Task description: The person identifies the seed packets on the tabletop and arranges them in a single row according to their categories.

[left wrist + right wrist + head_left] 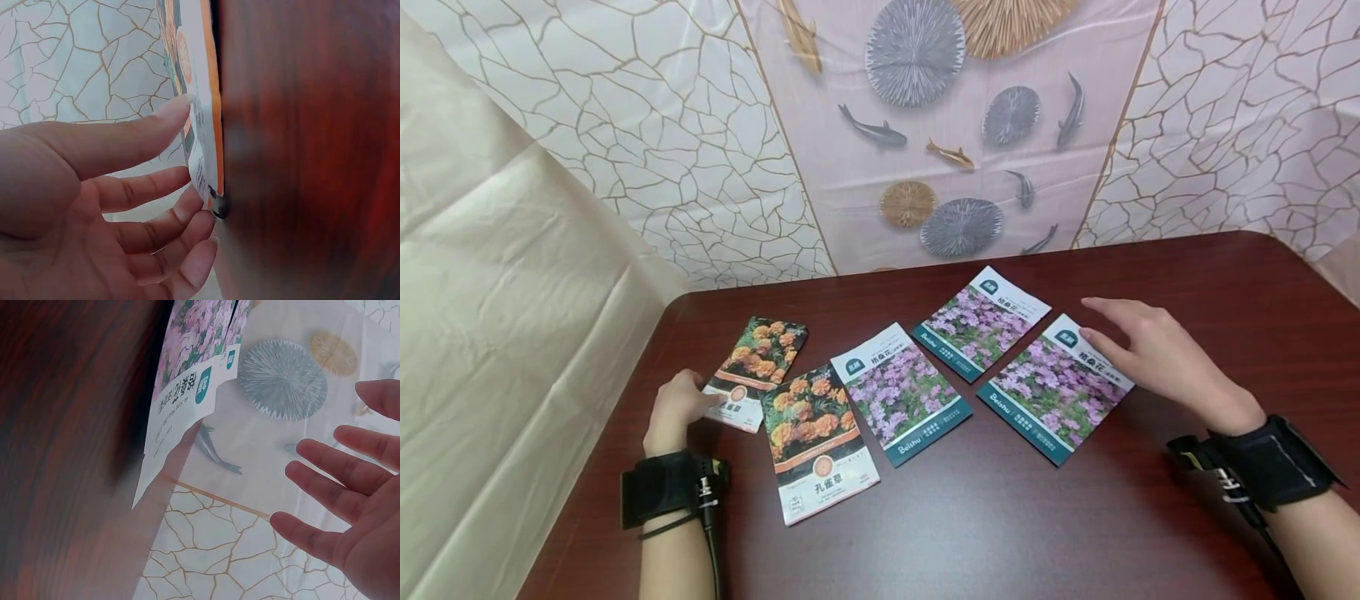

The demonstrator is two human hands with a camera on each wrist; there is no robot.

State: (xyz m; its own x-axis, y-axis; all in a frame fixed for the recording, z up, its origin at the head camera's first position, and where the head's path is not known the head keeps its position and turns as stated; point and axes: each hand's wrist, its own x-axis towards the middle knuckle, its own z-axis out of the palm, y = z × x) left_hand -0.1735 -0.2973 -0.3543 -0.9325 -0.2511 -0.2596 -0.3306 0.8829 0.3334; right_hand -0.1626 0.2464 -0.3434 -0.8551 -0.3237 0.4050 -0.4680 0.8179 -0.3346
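Five seed packets are fanned out across the dark red worktop (pixel 1000 517), and both hands are down among them. The left hand (pixel 676 408) is at the far-left orange-flower packet (pixel 758 371), fingers relaxed and lightly curved, thumb tip pressing the packet's white lower end; in the left wrist view the fingertips (pixel 200 225) sit right at that packet's edge (no real clamp on it that I can see). Just beside it, overlapping slightly, lies a second orange-flower packet (pixel 816 442). Then come three purple-flower packets: one in the middle (pixel 898 392), one farther back (pixel 981 321), and the rightmost packet (pixel 1056 387). The right hand (pixel 1157 354) is spread flat, fingers straight and apart, fingertips resting on the white top corner of that rightmost packet. Behind it all hangs a backdrop (pixel 940 125) printed with fish and round leaves.
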